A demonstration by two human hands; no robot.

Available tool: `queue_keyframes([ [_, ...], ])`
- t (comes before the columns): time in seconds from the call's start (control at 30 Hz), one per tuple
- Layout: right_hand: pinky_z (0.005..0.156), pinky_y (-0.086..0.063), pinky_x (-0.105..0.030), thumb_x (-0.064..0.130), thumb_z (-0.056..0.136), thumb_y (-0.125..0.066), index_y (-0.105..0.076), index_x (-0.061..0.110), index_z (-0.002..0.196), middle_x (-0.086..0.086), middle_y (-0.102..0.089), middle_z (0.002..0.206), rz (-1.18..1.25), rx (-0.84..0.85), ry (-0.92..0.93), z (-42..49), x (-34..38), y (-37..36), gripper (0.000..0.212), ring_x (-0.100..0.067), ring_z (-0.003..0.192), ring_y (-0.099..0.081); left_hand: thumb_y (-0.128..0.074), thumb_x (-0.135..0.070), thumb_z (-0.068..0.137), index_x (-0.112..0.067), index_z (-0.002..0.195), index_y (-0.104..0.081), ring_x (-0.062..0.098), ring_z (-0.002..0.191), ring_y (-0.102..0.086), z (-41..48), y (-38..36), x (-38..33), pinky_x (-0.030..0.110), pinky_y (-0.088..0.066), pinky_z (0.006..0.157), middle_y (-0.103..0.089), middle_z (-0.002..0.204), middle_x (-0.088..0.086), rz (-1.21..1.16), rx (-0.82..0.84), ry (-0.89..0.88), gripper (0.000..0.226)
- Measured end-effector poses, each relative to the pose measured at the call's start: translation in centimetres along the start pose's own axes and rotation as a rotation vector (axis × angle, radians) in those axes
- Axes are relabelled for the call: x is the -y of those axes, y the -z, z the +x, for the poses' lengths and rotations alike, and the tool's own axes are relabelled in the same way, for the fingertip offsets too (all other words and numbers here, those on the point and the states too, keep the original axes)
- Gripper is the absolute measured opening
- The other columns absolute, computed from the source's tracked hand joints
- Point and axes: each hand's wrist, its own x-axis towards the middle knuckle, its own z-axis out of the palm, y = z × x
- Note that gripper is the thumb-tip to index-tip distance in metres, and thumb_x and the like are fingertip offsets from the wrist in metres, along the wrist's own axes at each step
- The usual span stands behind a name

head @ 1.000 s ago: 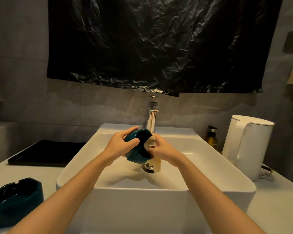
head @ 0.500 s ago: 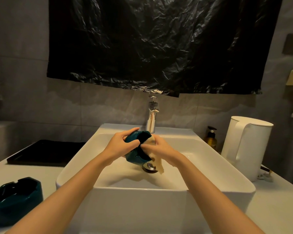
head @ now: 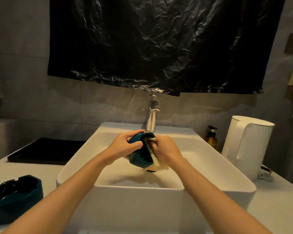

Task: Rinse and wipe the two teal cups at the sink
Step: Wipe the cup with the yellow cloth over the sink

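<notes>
Left hand (head: 125,146) grips teal cup (head: 138,157), right hand (head: 166,149) grips cloth (head: 155,162), faucet (head: 151,120) just behind

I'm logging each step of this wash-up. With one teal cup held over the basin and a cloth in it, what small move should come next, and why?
Probably sweep the pale cloth further around the inside of the held cup: the right hand presses it into the tilted opening while the left hand grips the rim. The second cup waits on the counter.
</notes>
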Motion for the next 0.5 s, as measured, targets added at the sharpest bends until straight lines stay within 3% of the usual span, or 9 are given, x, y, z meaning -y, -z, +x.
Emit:
queue_keyframes([
  [0.07,0.078,-0.054,-0.037,0.023,0.098,-0.046,-0.066,0.011,0.105,-0.010,-0.068,0.100,0.058,0.038,-0.023,0.18,0.04,-0.22,0.024,-0.026,0.087,-0.061,-0.058,-0.013,0.091,-0.040,0.112,-0.051,0.010,0.085,-0.056,-0.02,0.11,-0.02,0.016,-0.052,0.055,-0.055,0.095,-0.017,0.006,0.002,-0.005,0.035],
  [0.13,0.080,-0.054,-0.031,0.008,0.095,-0.049,-0.060,0.011,0.115,-0.010,-0.065,0.108,0.252,0.129,-0.060,0.16,0.33,-0.45,0.023,-0.023,0.095,-0.060,-0.059,-0.014,0.090,-0.039,0.113,-0.052,0.012,0.089,-0.055,-0.06,0.09,-0.04,0.015,-0.052,0.055,-0.054,0.095,-0.016,0.020,-0.008,-0.008,0.035],
  [0.23,0.083,-0.053,-0.030,-0.004,0.089,-0.054,-0.054,0.013,0.125,-0.010,-0.062,0.114,0.430,0.183,-0.104,0.02,0.48,-0.39,0.040,-0.024,0.105,-0.059,-0.059,-0.014,0.090,-0.035,0.119,-0.053,0.012,0.088,-0.055,-0.18,-0.03,-0.11,0.016,-0.053,0.056,-0.055,0.096,-0.014,0.034,-0.001,0.006,0.036],
  [0.37,0.079,-0.050,-0.028,0.014,0.095,-0.054,-0.063,0.015,0.115,-0.007,-0.066,0.108,0.194,0.017,0.007,-0.30,0.24,0.08,0.022,-0.023,0.096,-0.061,-0.055,-0.012,0.092,-0.040,0.112,-0.054,0.012,0.086,-0.059,-0.24,0.01,-0.18,0.020,-0.055,0.057,-0.060,0.097,-0.011,0.024,0.035,0.011,0.034],
  [0.5,0.081,-0.051,-0.029,0.015,0.097,-0.051,-0.059,0.014,0.116,-0.007,-0.065,0.109,0.198,0.052,0.004,-0.45,0.47,-0.02,0.021,-0.021,0.094,-0.059,-0.053,-0.013,0.093,-0.036,0.120,-0.055,0.012,0.084,-0.061,-0.15,0.21,-0.23,0.020,-0.055,0.057,-0.061,0.097,-0.010,0.023,0.037,0.034,0.036],
])
